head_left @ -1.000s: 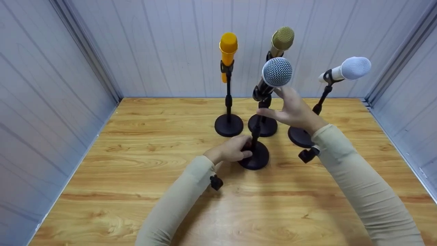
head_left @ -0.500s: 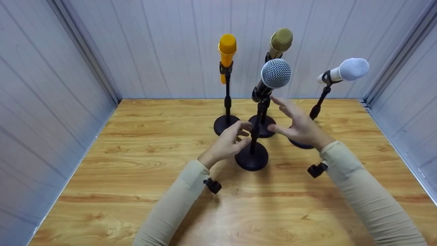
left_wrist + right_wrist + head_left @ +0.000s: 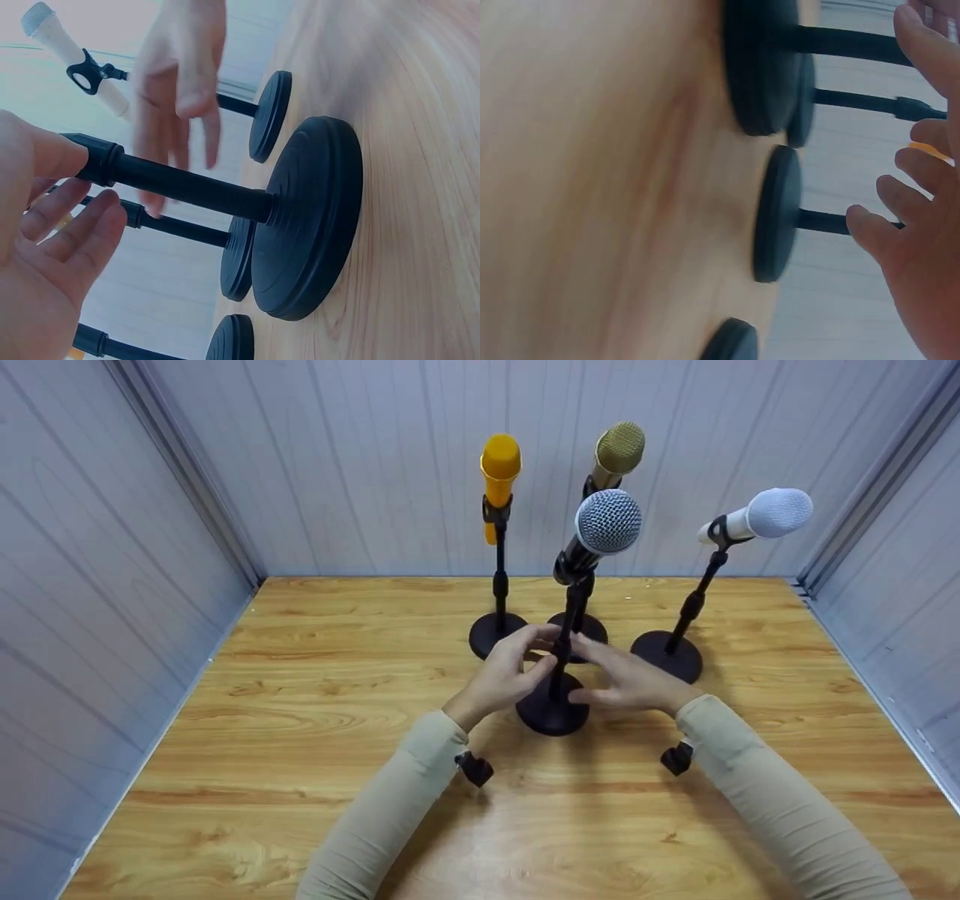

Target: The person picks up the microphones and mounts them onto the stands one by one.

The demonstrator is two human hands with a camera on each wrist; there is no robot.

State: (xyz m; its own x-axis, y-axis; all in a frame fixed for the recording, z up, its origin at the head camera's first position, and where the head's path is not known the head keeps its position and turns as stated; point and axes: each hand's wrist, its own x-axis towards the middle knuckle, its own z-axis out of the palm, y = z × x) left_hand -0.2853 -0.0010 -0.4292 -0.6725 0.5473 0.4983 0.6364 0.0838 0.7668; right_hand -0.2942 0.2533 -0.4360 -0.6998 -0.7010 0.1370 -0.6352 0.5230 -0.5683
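A black microphone stand [image 3: 553, 714] with a silver-headed microphone [image 3: 608, 522] stands upright on the wooden table, in front of the others. My left hand [image 3: 504, 675] is at the left of its pole, thumb in front by the collar [image 3: 102, 160]. The left fingers [image 3: 86, 232] are bent loosely, apart from the pole in the left wrist view. On the pole's other side, my right hand [image 3: 626, 679] is spread above the base, thumb and fingers apart. It holds nothing. The right fingers [image 3: 922, 176] look relaxed in the right wrist view.
Behind stand a yellow microphone [image 3: 501, 469] and a gold one [image 3: 620, 448] on black stands. To the right, a white microphone [image 3: 776, 513] tilts on its stand [image 3: 666, 655]. Pale panel walls [image 3: 375, 472] enclose the wooden table [image 3: 300, 750] at the back and sides.
My left hand has risen from the stand's base to its pole. My right hand has left the upper part of the stand and come down beside the lower pole. The stand stays in place.
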